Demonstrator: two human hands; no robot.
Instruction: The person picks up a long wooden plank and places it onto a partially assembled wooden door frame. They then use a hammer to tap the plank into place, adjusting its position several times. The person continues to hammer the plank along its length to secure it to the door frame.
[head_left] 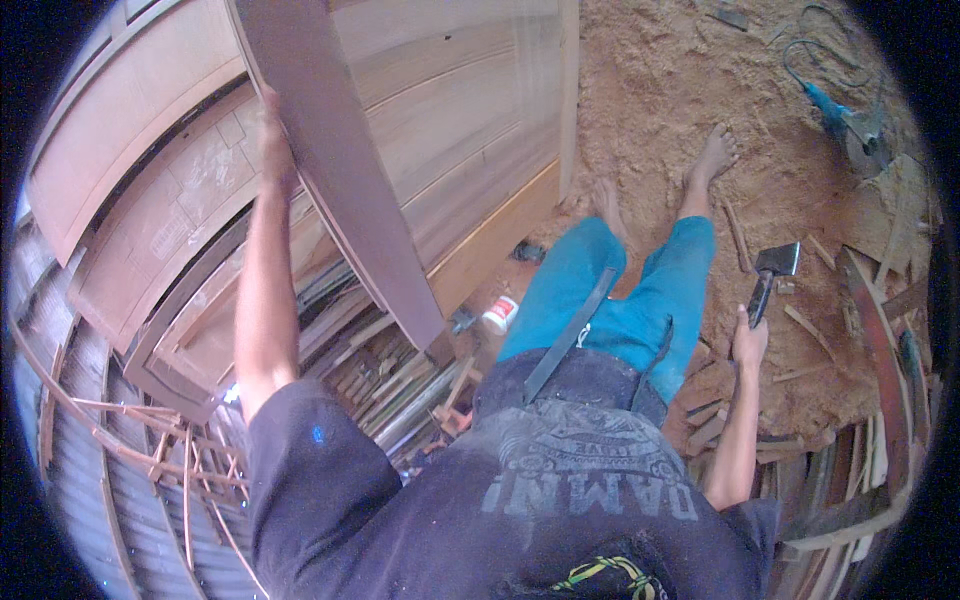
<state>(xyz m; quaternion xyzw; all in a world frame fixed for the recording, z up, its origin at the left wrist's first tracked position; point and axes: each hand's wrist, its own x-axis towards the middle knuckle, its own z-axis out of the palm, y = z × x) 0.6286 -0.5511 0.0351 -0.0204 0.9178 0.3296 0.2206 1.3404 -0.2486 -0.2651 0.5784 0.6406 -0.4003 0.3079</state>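
Observation:
My left arm reaches up to a tall wooden panel (330,150) that stands tilted, its flat edge face toward me. Against the panel's left edge is my left hand (277,150), closed on it, with some of the fingers hidden or blurred. Low at my right side, my right hand (749,340) is wrapped round the dark handle of a scraper (777,262). The scraper's wide, flat metal blade points away from me, over the sawdust-covered ground. A flat dark strip (570,340) lies across the front of my blue trousers.
More wooden panels (170,220) lean in a row at the left. A white tub with a red label (500,314) stands by my leg. On the sawdust (650,90) at the far right lies a blue corded power tool (845,125). Wood offcuts (870,470) are piled at the right.

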